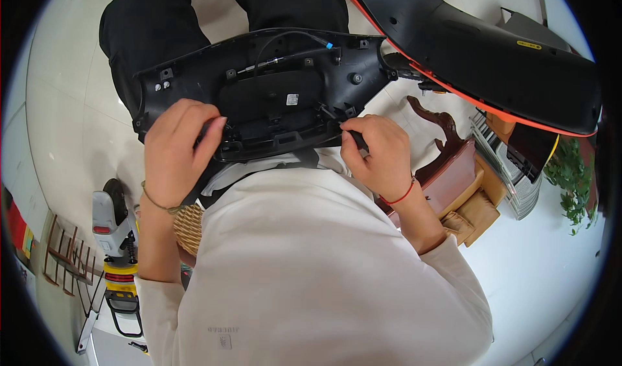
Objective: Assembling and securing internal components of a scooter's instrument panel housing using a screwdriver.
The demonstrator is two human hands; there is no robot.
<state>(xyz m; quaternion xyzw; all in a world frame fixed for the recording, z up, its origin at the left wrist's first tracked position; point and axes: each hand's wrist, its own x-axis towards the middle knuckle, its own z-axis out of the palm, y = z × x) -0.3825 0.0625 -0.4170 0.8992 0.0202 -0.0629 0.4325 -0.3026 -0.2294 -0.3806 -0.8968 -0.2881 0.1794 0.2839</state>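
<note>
A curved black plastic panel (272, 95) lies across my lap, with its hollow inner side up, showing mounting tabs, a thin cable with a blue connector (328, 45) and a small white label (292, 99). My left hand (181, 145) is closed on its lower left part, thumb and fingertips beside the dark edge. My right hand (374, 155) pinches the lower right edge near a small dark fitting. What exactly lies under both hands' fingertips is hard to make out.
A long black part with orange trim (479, 55) reaches over from the upper right. Below it stand a wooden-framed seat (442, 184), stacked metal items (518, 184) and a plant (570, 184). A small grey-and-yellow scooter (115, 236) and a wooden rack (69, 257) are at lower left.
</note>
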